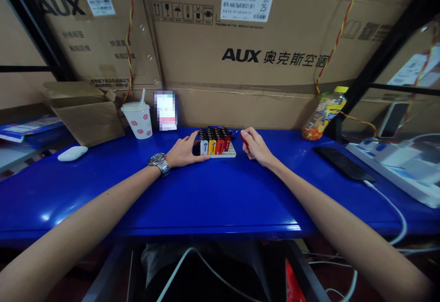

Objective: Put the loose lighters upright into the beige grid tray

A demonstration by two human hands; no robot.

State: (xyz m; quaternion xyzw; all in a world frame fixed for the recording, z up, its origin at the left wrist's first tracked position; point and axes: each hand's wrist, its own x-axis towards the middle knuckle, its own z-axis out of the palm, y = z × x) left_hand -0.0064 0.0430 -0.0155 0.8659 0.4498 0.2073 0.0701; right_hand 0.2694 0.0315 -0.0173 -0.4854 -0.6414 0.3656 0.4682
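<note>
L hand rests flat on blue table, fingers touching left side of lighter tray, w/ lighters standing upright: white, yellow, red in near row. R hand just right of tray, closed on a red lighter. Paper cup far left, drink bottle far right, cardboard boxes behind.

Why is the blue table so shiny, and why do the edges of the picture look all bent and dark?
In the head view, overhead light makes pale glare patches on the glossy blue table. The wide lens bends the cardboard boxes and dims the corners. The small card by the paper cup is blurred out in squares. The left hand and right hand by the lighter tray look sharp.
</note>
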